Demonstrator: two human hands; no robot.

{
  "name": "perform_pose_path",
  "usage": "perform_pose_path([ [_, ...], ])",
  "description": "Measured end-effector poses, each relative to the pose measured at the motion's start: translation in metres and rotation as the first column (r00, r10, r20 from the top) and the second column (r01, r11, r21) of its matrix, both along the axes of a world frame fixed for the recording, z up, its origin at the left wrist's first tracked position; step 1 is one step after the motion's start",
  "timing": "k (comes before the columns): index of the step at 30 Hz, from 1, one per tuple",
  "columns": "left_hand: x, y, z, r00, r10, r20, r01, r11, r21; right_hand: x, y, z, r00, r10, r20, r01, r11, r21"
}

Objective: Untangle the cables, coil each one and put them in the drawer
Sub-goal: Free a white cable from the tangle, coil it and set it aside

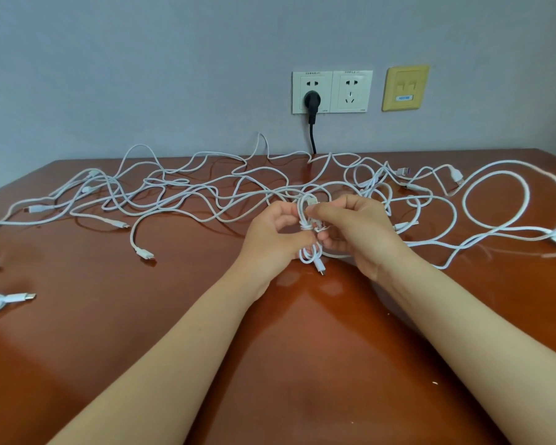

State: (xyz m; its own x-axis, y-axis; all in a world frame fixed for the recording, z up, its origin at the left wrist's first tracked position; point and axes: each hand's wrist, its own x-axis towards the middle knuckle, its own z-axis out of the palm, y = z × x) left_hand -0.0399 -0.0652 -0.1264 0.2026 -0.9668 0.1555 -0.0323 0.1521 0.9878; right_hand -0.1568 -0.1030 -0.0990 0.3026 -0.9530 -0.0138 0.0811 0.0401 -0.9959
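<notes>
No legible text, blue label on yellow wall plate blurred, print on sockets too small

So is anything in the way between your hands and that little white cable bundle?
No. The left hand and right hand both hold the small coiled cable above the table. The tangle of other cables lies behind it, nearer the wall. No drawer shows here, so that path cannot be judged.

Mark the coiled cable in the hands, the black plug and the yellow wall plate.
coiled cable (304, 225), head view, on its wrapped middle.
black plug (312, 99), head view, on its round body.
yellow wall plate (405, 88), head view, on its face centre.
</notes>
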Motion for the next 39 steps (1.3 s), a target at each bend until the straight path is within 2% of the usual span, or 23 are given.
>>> perform_pose_path([
  [5, 0.001, 0.000, 0.000, 0.999, 0.002, 0.047, -0.002, 1.000, -0.004, -0.001, 0.000, 0.001, 0.998, -0.001, -0.070, 0.004, 0.999, 0.048],
  [11, 0.000, 0.002, 0.000, 0.994, -0.011, 0.112, 0.015, 0.999, -0.028, -0.002, 0.000, 0.004, 0.998, -0.017, -0.063, 0.025, 0.990, 0.140],
  [18, 0.001, 0.003, 0.003, 0.969, -0.071, 0.237, 0.084, 0.995, -0.045, -0.012, -0.004, 0.009, 0.974, 0.049, -0.223, -0.019, 0.990, 0.138],
  [23, 0.003, 0.006, 0.004, 0.956, -0.100, 0.277, 0.121, 0.991, -0.058, -0.014, -0.005, 0.008, 0.976, 0.064, -0.206, -0.032, 0.987, 0.159],
  [27, 0.005, 0.004, 0.003, 0.956, -0.093, 0.277, 0.112, 0.992, -0.054, -0.012, -0.004, 0.004, 0.990, 0.012, -0.137, 0.003, 0.994, 0.113],
  [32, 0.006, 0.002, 0.001, 0.963, -0.081, 0.258, 0.094, 0.995, -0.037, -0.008, -0.004, -0.003, 0.994, -0.046, -0.104, 0.043, 0.999, -0.029],
  [39, 0.011, -0.001, 0.000, 0.988, -0.045, 0.146, 0.045, 0.999, 0.006, -0.006, -0.003, -0.006, 0.992, 0.075, -0.103, -0.085, 0.992, -0.095],
])
